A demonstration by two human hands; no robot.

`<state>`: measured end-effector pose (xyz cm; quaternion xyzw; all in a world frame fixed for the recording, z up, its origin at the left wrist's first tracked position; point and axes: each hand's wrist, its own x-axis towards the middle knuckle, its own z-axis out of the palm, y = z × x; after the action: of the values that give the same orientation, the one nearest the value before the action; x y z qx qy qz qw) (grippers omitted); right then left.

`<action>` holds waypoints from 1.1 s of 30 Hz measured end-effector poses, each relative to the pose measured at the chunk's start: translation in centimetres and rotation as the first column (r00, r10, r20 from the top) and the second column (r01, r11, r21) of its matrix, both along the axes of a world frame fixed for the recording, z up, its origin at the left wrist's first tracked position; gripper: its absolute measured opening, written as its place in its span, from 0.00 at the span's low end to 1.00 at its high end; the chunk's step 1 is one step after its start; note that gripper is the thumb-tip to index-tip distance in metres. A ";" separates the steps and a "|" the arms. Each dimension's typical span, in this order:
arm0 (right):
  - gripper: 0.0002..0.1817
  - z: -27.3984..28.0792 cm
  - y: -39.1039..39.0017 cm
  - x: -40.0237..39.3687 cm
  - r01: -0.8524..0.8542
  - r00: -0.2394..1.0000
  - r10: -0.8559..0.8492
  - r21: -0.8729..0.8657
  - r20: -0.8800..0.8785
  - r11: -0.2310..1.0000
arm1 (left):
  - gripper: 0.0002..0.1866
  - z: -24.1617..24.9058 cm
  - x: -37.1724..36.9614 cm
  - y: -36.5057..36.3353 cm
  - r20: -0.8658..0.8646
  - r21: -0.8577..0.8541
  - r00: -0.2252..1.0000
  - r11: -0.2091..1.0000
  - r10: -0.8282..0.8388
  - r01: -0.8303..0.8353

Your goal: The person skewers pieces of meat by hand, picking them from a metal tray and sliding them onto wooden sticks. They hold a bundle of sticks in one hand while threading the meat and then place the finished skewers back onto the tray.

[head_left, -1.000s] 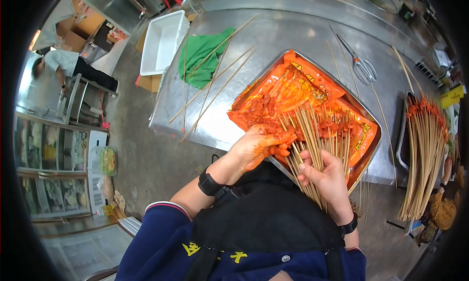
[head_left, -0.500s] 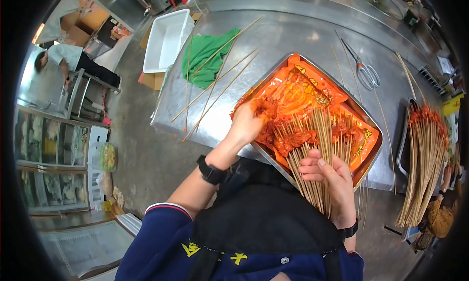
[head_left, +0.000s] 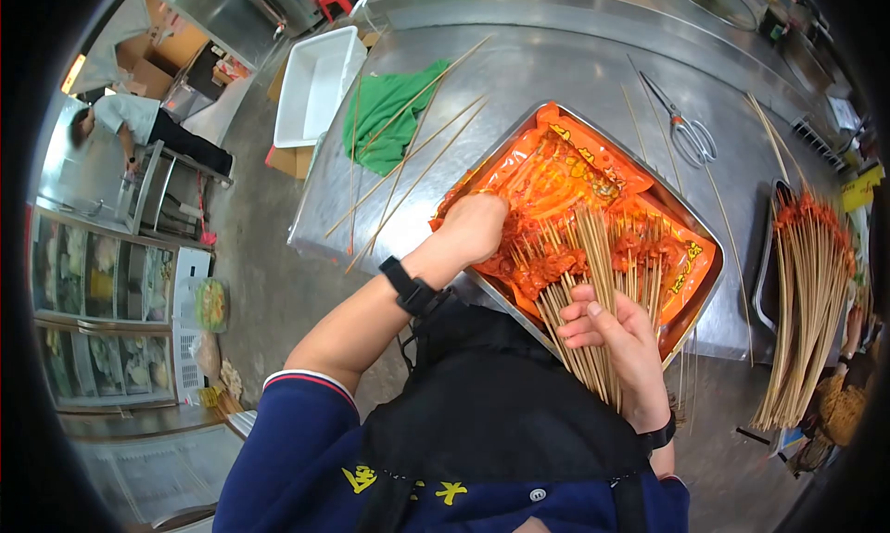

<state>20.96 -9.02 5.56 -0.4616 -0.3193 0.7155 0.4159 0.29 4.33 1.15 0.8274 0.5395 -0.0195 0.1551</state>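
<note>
A metal tray [head_left: 702, 303] holds an orange printed plastic bag [head_left: 640, 183] with red, sauce-coated meat [head_left: 530, 225] inside. At the tray's left side, my left hand [head_left: 475, 227] is curled over the meat, knuckles up; its fingertips and whatever they pinch are hidden. My right hand [head_left: 630, 343] is closed around a bundle of bamboo skewers [head_left: 596, 246] at the tray's near side, thumb over them. Several skewers loaded with red meat [head_left: 549, 272] lie beside and under this bundle, their bare ends pointing towards me.
Loose skewers [head_left: 417, 181] cross a green cloth [head_left: 389, 116] on the steel table [head_left: 547, 65]. Scissors [head_left: 691, 134] lie behind the tray. Loaded skewers [head_left: 807, 310] fill a second tray at right. A white bin [head_left: 315, 83] stands left; a person [head_left: 139, 125] bends farther off.
My left hand has turned over and lowered, so the red meat seen at its fingers is now hidden. My right hand has shifted slightly left with the skewers.
</note>
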 end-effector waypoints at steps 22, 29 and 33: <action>0.16 0.1 0.2 -2.1 0.025 0.998 -0.028 0.058 0.054 0.998 | 0.19 2.0 -2.2 -4.5 0.567 -0.681 -0.271 0.628 0.778 0.378; 0.12 0.2 0.2 -2.1 0.027 1.000 -0.027 -0.021 0.016 0.999 | 0.17 2.3 -1.8 -5.0 0.503 -0.698 -0.322 0.596 0.802 0.396; 0.12 0.4 0.2 -2.0 0.007 0.999 -0.006 -0.026 0.034 1.000 | 0.21 1.5 -1.9 -4.9 0.531 -0.647 -0.307 0.612 0.790 0.454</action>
<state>18.95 -8.82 5.99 -0.4803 -0.3155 0.7102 0.4067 -1.62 -0.62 2.66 0.2103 0.2648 0.4571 0.8226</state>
